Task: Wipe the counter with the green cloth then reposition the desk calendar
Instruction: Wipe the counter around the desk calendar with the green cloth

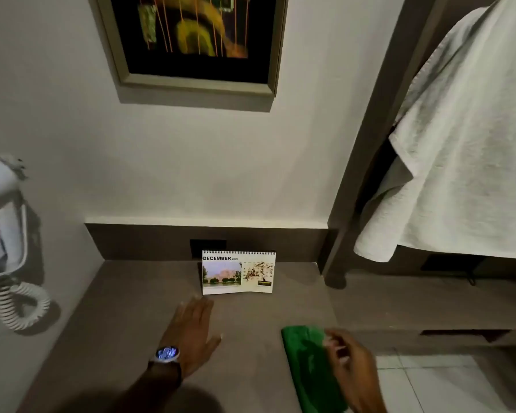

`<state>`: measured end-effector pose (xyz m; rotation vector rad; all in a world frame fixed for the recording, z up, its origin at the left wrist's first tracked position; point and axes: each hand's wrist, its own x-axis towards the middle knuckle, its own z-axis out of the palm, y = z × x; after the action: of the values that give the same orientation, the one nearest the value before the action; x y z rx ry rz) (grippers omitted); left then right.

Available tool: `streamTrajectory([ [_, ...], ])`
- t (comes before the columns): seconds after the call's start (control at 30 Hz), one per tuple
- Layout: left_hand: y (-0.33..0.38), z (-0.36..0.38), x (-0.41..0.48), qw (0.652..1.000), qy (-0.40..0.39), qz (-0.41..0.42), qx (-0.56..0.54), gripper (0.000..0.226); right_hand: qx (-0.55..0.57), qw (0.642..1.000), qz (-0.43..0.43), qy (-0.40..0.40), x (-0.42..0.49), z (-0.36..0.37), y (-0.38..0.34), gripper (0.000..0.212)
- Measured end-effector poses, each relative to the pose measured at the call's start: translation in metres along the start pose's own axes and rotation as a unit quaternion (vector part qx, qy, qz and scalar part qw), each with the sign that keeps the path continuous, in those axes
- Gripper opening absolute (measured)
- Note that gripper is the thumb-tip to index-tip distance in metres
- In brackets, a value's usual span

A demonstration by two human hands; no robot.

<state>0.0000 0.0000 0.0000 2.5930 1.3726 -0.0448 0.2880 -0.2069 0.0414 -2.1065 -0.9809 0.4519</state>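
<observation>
A white spiral-bound desk calendar (pixel 238 272) reading DECEMBER stands upright at the back of the grey-brown counter (pixel 125 317), against the dark backsplash. My left hand (pixel 192 332), with a watch on the wrist, is open and flat over the counter, its fingertips just short of the calendar's lower left corner. The green cloth (pixel 306 368) lies folded in a long strip at the counter's front right edge. My right hand (pixel 350 371) is over the cloth's right side with its fingers curled; whether it grips the cloth is unclear.
A white wall-mounted hair dryer (pixel 3 222) with a coiled cord (pixel 23 305) hangs at the left. A framed picture (pixel 195 40) is on the wall above. A white towel (pixel 465 138) hangs at the right beside a grey post (pixel 370 144). Tiled floor (pixel 429 383) shows lower right.
</observation>
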Motion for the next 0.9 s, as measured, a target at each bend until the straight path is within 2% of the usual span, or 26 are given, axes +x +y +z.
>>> streamTrajectory([
  [0.07, 0.005, 0.026, -0.001, 0.999, -0.048, -0.021, -0.006, 0.093, -0.079, 0.996, -0.026, -0.028, 0.007, 0.028, 0.020, 0.022],
  [0.13, 0.005, 0.057, -0.001, 0.999, -0.032, -0.041, 0.005, 0.092, -0.144, 0.986, -0.018, -0.080, 0.014, 0.059, 0.039, 0.038],
  [0.2, 0.007, 0.074, -0.010, 0.994, -0.078, -0.070, -0.023, 0.102, -0.204, 0.973, 0.008, -0.110, 0.020, 0.079, 0.052, 0.058],
  [0.27, 0.009, 0.085, -0.013, 0.996, -0.058, -0.062, -0.036, 0.114, -0.270, 0.954, 0.037, -0.125, 0.026, 0.092, 0.060, 0.079],
  [0.33, 0.007, 0.104, -0.015, 0.999, -0.011, -0.048, -0.008, 0.100, -0.320, 0.937, 0.056, -0.132, 0.029, 0.106, 0.065, 0.092],
  [0.43, 0.008, 0.109, -0.018, 0.997, 0.024, -0.028, -0.061, 0.083, -0.338, 0.932, 0.065, -0.113, 0.036, 0.120, 0.068, 0.088],
  [0.53, 0.001, 0.124, -0.015, 0.997, 0.015, -0.042, -0.060, 0.086, -0.338, 0.937, 0.044, -0.076, 0.040, 0.125, 0.069, 0.063],
  [0.67, -0.009, 0.142, -0.002, 0.995, -0.007, -0.067, -0.070, 0.095, -0.222, 0.973, 0.056, -0.012, 0.051, 0.118, 0.067, 0.042],
  [0.77, -0.021, 0.147, 0.016, 0.995, 0.017, -0.077, -0.068, 0.099, -0.030, 0.997, 0.065, 0.037, 0.069, 0.119, 0.057, 0.024],
  [0.83, -0.028, 0.147, 0.032, 0.993, 0.040, -0.087, -0.075, 0.102, 0.097, 0.991, 0.063, 0.074, 0.081, 0.128, 0.039, 0.020],
  [0.9, -0.034, 0.145, 0.048, 0.990, 0.042, -0.099, -0.086, 0.102, 0.147, 0.982, 0.030, 0.113, 0.093, 0.142, 0.023, 0.023],
])
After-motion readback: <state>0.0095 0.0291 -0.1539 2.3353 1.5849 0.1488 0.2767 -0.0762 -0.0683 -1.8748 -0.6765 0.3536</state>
